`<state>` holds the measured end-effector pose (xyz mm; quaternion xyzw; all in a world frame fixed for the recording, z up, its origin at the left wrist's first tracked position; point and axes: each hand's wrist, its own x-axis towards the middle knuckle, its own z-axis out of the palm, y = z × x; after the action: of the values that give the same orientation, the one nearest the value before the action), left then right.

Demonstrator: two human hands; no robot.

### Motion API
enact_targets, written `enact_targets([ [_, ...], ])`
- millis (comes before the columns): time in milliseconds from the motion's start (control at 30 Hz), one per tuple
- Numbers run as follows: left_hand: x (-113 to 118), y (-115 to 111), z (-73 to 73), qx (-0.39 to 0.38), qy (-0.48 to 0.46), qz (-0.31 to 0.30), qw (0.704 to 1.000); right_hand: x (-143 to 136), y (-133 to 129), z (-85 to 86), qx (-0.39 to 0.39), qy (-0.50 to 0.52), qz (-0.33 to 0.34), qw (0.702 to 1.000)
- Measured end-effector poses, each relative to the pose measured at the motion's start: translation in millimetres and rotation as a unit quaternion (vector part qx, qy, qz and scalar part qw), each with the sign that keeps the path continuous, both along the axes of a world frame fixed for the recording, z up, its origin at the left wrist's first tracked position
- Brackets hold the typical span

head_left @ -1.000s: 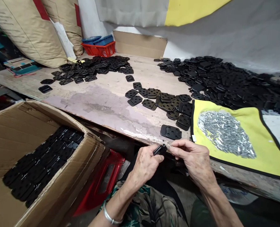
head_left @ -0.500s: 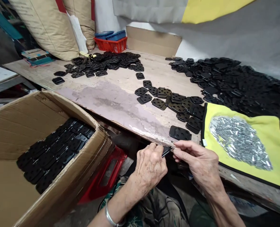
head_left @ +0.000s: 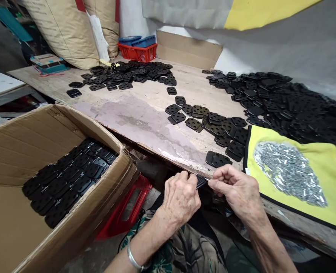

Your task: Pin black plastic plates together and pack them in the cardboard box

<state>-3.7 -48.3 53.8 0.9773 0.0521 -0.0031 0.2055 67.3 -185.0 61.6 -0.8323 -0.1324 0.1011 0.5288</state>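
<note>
Black plastic-looking plate (head_left: 201,182) in the left hand (head_left: 182,193): fingers folded over it, back of the hand upward, grip closed. Only one end of the plate shows, jutting past the fingertips toward the right; the rest is hidden under the hand. Position: at the front edge of the table (head_left: 145,110).

Right hand (head_left: 237,189): thumb and forefinger pinched narrow on a small silver pin (head_left: 207,179). The pin's free end points left, at the exposed end of the plate; whether it is inside or merely against it, cannot tell.

Just beyond the right fingertips, two overlapping black plates (head_left: 219,160) lie flat on the table. A loose trail of similar plates (head_left: 215,118) runs back from there. Right of the right hand, a heap of silver pins (head_left: 289,170) on a yellow cloth (head_left: 331,163); behind the cloth, a large black pile (head_left: 284,102).

Left of the left hand, well apart: open cardboard box (head_left: 28,151), packed rows of black plates (head_left: 71,172) inside. Silver bangle (head_left: 131,258) on the left wrist.
</note>
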Motion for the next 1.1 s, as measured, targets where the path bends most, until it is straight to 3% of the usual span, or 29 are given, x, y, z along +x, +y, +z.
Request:
enact_targets([
  [67,-1.0,-1.7,-0.7,0.028,-0.006,-0.011,1.0,-1.2,2.2,4.7,-0.07,-0.117,0.055,0.989],
  [100,-1.1,-2.7,-1.0,0.043,-0.014,-0.014,0.999,-1.7,4.0,8.9,-0.109,-0.196,0.095,0.97],
  [200,-0.5,-4.7,-0.8,0.071,-0.038,-0.019,0.997,-2.9,10.6,25.4,-0.244,-0.408,0.219,0.852],
  [300,-3.0,-3.0,-2.8,0.062,-0.041,-0.021,0.997,-7.1,14.5,35.3,-0.354,-0.504,0.293,0.731],
  [333,-5.6,-2.0,-5.4,0.047,-0.046,-0.021,0.998,-10.6,14.5,34.5,-0.369,-0.523,0.304,0.706],
  [400,-13.0,-1.0,-14.7,-0.008,-0.062,-0.018,0.998,-21.5,12.9,25.8,-0.363,-0.556,0.299,0.685],
  [500,-23.1,-4.9,-34.6,-0.146,-0.066,0.005,0.987,-40.7,5.4,0.7,-0.317,-0.563,0.254,0.72],
  [567,-24.5,-10.5,-44.9,-0.271,-0.007,0.016,0.962,-45.5,-6.4,-14.4,-0.255,-0.504,0.232,0.792],
  [633,-21.0,-15.8,-48.2,-0.402,0.078,0.027,0.912,-36.8,-28.5,-20.3,-0.199,-0.362,0.189,0.891],
  [700,-14.4,-18.7,-44.4,-0.504,0.127,0.043,0.854,-13.2,-63.1,-15.5,-0.216,-0.202,0.078,0.952],
  [733,-10.9,-19.3,-40.6,-0.545,0.13,0.05,0.827,2.9,-84.1,-10.2,-0.254,-0.153,0.001,0.955],
  [800,-4.8,-19.3,-31.7,-0.632,0.115,0.06,0.764,38.7,-128.2,1.6,-0.372,-0.186,-0.14,0.899],
  [833,-2.5,-19.2,-27.2,-0.684,0.111,0.063,0.718,56.2,-148.7,6.1,-0.396,-0.195,-0.17,0.881],
  [967,2.2,-21.1,-16.1,-0.85,0.14,0.052,0.505,105.9,-200.1,4.8,-0.431,-0.181,-0.148,0.872],
  [1033,4.1,-23.0,-15.7,-0.88,0.162,0.03,0.446,118.0,-207.9,-5.2,-0.436,-0.178,-0.146,0.87],
  [1100,6.1,-24.6,-18.2,-0.891,0.178,0.023,0.416,126.0,-211.1,-15.3,-0.435,-0.188,-0.158,0.866],
])
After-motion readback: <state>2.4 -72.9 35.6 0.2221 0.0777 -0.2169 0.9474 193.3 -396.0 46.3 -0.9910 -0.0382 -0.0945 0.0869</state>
